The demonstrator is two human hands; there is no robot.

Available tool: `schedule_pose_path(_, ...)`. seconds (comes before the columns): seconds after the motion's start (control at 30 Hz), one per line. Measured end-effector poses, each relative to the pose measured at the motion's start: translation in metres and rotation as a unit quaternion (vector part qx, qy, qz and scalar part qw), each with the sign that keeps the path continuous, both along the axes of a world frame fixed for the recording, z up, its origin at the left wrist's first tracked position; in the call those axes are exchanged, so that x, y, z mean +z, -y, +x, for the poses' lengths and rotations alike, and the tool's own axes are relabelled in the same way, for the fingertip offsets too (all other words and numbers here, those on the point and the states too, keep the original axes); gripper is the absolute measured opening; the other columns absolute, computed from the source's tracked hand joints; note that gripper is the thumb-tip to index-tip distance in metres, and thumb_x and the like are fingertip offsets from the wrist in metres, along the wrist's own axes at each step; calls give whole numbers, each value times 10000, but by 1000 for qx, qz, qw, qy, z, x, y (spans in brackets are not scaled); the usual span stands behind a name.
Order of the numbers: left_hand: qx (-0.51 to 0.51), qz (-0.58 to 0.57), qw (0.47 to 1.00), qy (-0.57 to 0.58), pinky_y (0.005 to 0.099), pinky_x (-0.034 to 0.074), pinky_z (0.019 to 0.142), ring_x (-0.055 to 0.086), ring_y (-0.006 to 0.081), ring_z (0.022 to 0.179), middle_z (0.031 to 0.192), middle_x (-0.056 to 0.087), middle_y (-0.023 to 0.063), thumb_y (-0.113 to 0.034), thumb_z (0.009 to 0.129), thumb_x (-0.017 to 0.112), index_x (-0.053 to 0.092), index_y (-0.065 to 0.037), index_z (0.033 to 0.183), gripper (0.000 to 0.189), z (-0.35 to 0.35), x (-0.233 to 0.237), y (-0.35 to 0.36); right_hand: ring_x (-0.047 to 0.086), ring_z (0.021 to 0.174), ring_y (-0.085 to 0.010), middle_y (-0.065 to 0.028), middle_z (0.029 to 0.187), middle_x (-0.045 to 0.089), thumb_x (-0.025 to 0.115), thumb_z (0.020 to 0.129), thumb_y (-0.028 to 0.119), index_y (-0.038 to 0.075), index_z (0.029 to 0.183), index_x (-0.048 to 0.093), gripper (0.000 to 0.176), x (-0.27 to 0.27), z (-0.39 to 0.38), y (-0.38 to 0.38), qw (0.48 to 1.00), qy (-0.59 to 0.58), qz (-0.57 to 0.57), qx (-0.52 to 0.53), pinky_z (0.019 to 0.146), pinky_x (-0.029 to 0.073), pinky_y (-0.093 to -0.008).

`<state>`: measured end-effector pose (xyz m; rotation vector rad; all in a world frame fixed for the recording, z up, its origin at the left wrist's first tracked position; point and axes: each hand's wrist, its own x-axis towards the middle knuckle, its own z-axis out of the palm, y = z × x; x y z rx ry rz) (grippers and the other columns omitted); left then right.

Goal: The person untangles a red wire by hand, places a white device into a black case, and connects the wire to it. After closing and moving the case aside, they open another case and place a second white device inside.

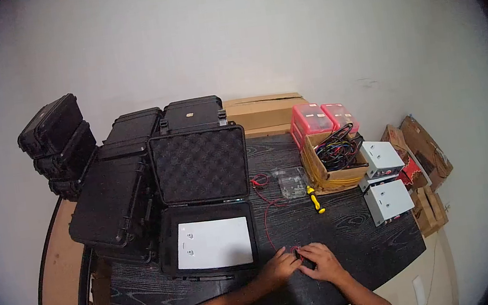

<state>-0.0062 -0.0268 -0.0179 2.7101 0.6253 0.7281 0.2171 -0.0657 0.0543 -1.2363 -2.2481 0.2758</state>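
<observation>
Near the front edge of the dark table, my left hand (282,266) and my right hand (322,261) are close together, fingers bent around a small dark piece with red wire (298,254). Its exact shape is too small to tell. A thin red wire (267,226) runs from the hands up to a small coil beside a clear plastic box (291,183). Behind my right hand lies a yellow and black screwdriver (315,200). Left of my hands, an open black case (200,167) with a foam-lined lid holds a white box (215,243).
Black cases (109,199) are stacked at the left. A cardboard box (339,180) of cables, red-lidded containers (313,119) and white boxes (389,200) stand at the right. More cardboard (263,113) lies at the back, and cardboard pieces (423,149) lean beyond the table's right edge.
</observation>
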Motion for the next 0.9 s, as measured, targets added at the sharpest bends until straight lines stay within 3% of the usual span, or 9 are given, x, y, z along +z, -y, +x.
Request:
schedule_pose_path(0.07, 10, 0, 1000, -18, 591, 388, 1176, 601, 315, 1259, 1224, 638, 121, -124, 947, 619, 653, -41, 1301, 366, 1, -11, -4, 645, 1218, -311, -99, 1242, 728, 825, 859, 192, 52, 1245, 740, 420, -11, 2, -3, 1000, -8, -9, -3, 1066, 502, -440)
schedule_pose_path(0.17, 46, -63, 996, -31, 582, 387, 1172, 568, 319, 1314, 1274, 632, 140, -144, 970, 617, 621, -54, 1354, 394, -1, 32, 1, 640, 1231, -306, -91, 1258, 729, 821, 868, 192, 82, 1251, 745, 405, -18, 4, -6, 999, -10, -32, 7, 1067, 499, -446)
schedule_pose_path(0.3, 102, -29, 992, 70, 591, 385, 1164, 528, 314, 1375, 1348, 615, 157, -160, 997, 602, 578, -55, 1424, 440, 9, -2, -4, 640, 1231, -299, -80, 1283, 730, 821, 868, 174, 115, 1254, 750, 397, -27, 10, -8, 998, 13, -47, 39, 1072, 496, -450)
schedule_pose_path(0.37, 99, -5, 995, -19, 601, 384, 1159, 536, 324, 1372, 1399, 608, 177, -180, 1022, 576, 552, -16, 1456, 465, 9, -4, -3, 639, 1232, -299, -83, 1281, 732, 811, 873, 147, 104, 1248, 750, 382, -28, 11, -7, 998, 2, -53, 36, 1070, 497, -444)
schedule_pose_path(0.53, 99, 24, 993, -60, 612, 383, 1156, 566, 333, 1329, 1382, 625, 194, -185, 1016, 543, 538, 40, 1450, 489, 5, 4, 2, 675, 1160, -307, -95, 1194, 755, 802, 864, 57, 69, 1189, 767, 327, -18, 3, -5, 998, -49, -46, 11, 1001, 541, -397)
schedule_pose_path(0.6, 100, 47, 992, -57, 619, 384, 1153, 581, 331, 1304, 1355, 638, 192, -179, 1009, 534, 545, 51, 1437, 486, 4, 10, 3, 681, 1120, -306, -105, 1147, 756, 794, 862, 34, 66, 1178, 773, 318, -14, 2, -4, 994, -95, -32, -47, 973, 550, -390)
schedule_pose_path(0.67, 81, 5, 991, -111, 622, 351, 1193, 566, 345, 1332, 1364, 626, 212, -140, 993, 535, 533, 40, 1456, 497, 2, 19, 4, 683, 1094, -306, -108, 1117, 752, 795, 853, 25, 62, 1158, 779, 307, -13, 4, -4, 995, -75, -18, -63, 956, 554, -395)
schedule_pose_path(0.77, 80, 42, 986, -143, 614, 361, 1191, 581, 330, 1297, 1321, 642, 206, -145, 1004, 510, 554, 40, 1424, 460, 0, 29, 8, 686, 1051, -308, -113, 1067, 742, 794, 835, 14, 52, 1114, 790, 282, -19, 7, -4, 997, -33, 9, -62, 927, 558, -406)
schedule_pose_path(0.9, 91, 12, 993, -80, 602, 386, 1178, 607, 319, 1228, 1273, 652, 176, -142, 988, 536, 596, 28, 1363, 416, 2, 16, 6, 688, 1030, -312, -120, 1041, 735, 814, 797, 63, 33, 1043, 792, 249, -15, 3, -3, 999, -9, 37, -38, 914, 558, -419)
